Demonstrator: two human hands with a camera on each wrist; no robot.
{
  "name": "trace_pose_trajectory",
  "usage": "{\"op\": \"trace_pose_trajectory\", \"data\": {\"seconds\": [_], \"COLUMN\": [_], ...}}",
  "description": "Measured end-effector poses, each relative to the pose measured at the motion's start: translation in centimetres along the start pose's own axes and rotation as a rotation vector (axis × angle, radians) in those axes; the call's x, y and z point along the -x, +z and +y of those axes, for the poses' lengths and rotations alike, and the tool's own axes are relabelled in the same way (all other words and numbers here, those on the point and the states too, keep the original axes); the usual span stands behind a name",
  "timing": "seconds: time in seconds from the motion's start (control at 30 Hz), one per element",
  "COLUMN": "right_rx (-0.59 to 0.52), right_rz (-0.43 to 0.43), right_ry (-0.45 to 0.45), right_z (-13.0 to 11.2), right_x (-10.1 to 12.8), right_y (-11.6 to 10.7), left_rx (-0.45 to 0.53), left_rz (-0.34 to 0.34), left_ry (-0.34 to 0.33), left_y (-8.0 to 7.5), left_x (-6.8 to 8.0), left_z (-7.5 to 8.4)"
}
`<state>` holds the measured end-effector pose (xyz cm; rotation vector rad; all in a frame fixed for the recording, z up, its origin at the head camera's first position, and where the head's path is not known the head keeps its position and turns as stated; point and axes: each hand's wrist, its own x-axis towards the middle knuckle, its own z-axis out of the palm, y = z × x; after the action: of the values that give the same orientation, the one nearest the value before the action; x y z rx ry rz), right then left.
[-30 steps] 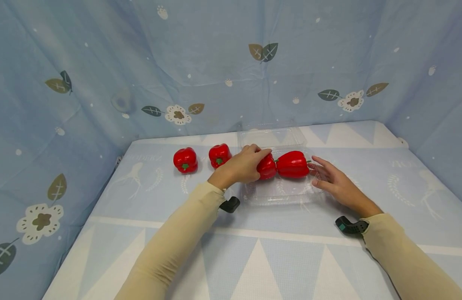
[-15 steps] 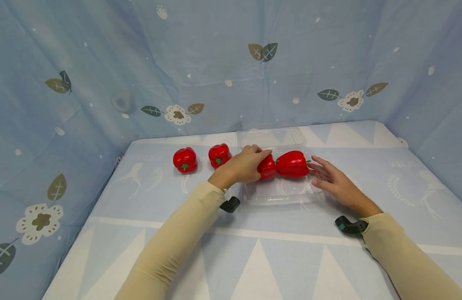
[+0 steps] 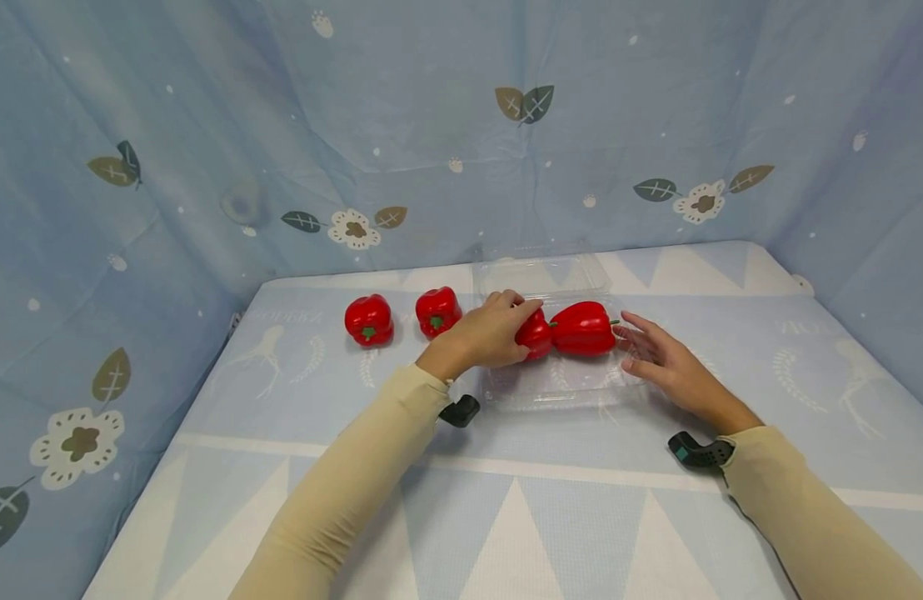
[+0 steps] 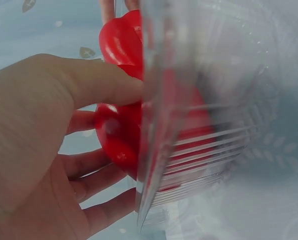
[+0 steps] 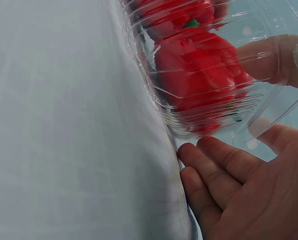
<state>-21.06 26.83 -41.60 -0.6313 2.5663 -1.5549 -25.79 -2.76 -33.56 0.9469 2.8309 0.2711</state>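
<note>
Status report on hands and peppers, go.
Left hand grips a pepper in the clear tray. Right hand open, steadying tray's right end. Two spare peppers left, nothing blocking.

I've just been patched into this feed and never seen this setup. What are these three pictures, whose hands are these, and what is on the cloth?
No machine here: a person works with two bare hands. The wide picture comes from a camera on the person's head, looking down at a table covered in blue patterned cloth. The other two come from cameras strapped to each wrist, so they show each hand very close up.

A clear plastic tray sits on the cloth with its lid open behind it. The left hand grips a red pepper inside the tray. A second pepper in the tray lies beside it. The right hand rests with straight fingers against the tray's right end. Two more loose peppers wait on the cloth to the left.
</note>
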Motion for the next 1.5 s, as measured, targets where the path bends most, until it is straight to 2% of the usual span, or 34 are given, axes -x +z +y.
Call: {"op": "trace_pose_trajectory", "data": {"seconds": [0.57, 0.8, 1.0, 1.2, 1.37, 1.5], "right_rx": [0.01, 0.039, 0.023, 0.018, 0.014, 0.041], "right_rz": [0.003, 0.002, 0.002, -0.002, -0.004, -0.003], "right_ry": [0.002, 0.02, 0.008, 0.012, 0.014, 0.03], "right_z": [0.1, -0.1, -0.2, -0.3, -0.4, -0.7], "right_x": [0.0, 0.1, 0.0, -0.1, -0.1, 0.1], "right_y": [0.1, 0.1, 0.1, 0.1, 0.2, 0.1], "left_rx": [-0.005, 0.026, 0.057, 0.092, 0.126, 0.164], "left_rz": [0.045, 0.068, 0.133, 0.211, 0.285, 0.319], "left_ry": [0.013, 0.004, -0.008, -0.022, -0.018, -0.019], "left_y": [0.4, 0.3, 0.4, 0.2, 0.1, 0.3], "left_x": [0.3, 0.8, 1.7, 3.2, 4.6, 5.6], "left_z": [-0.2, -0.4, -0.9, -1.5, -2.4, -3.3]}}
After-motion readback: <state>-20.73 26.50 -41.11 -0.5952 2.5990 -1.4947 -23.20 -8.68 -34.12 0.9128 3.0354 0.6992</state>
